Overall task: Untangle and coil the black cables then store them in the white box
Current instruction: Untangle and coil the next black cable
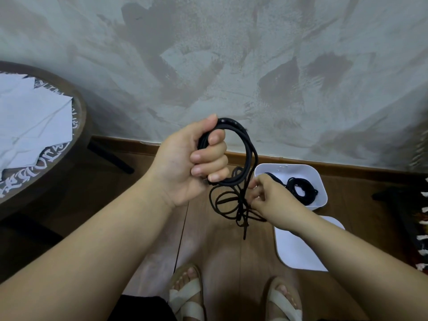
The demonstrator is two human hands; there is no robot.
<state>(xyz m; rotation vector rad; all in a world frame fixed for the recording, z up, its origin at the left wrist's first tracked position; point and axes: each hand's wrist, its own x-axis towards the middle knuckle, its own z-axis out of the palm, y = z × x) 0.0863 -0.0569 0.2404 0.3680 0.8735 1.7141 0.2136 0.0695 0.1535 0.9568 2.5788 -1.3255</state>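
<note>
At far left, a round table (80, 126). On the floor at right, a white lid (298, 249); beyond it, by the wall, a white box (322, 181). Raised at centre, left hand (196, 163), fingers curled tight round a black cable (249, 144) looping above them. Lower, right hand (266, 195), fingertips apparently pinching its dangling tangle. Inside the box, another coil (301, 188).
</note>
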